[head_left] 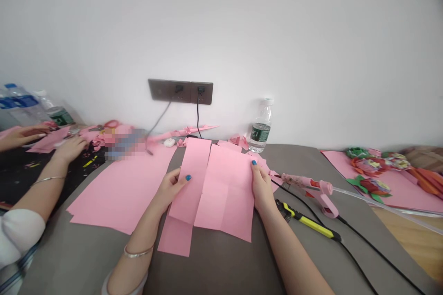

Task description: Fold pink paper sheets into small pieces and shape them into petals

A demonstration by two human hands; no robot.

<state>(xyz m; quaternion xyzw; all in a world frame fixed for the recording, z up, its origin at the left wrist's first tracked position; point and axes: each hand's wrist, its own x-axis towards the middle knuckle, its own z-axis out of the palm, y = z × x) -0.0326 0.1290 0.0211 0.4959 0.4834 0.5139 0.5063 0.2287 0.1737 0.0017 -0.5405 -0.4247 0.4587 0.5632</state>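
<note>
My left hand is closed on a narrow pink paper strip, thumb on top and fingers behind it. My right hand pinches the right edge of a wider pink paper sheet, which has fold creases across it. The two pieces are side by side, parted by a thin dark gap over most of their length. Beneath the strip, another pink paper piece lies on the grey mat. To the right of my right hand rest a pink hot glue gun and a yellow-and-black utility knife.
Large pink sheets lie at left. A water bottle stands by the wall, near a socket panel with plugged cords. Paper flowers sit at right. A co-worker's hands handle pink paper at far left. Glue gun cable crosses the right side.
</note>
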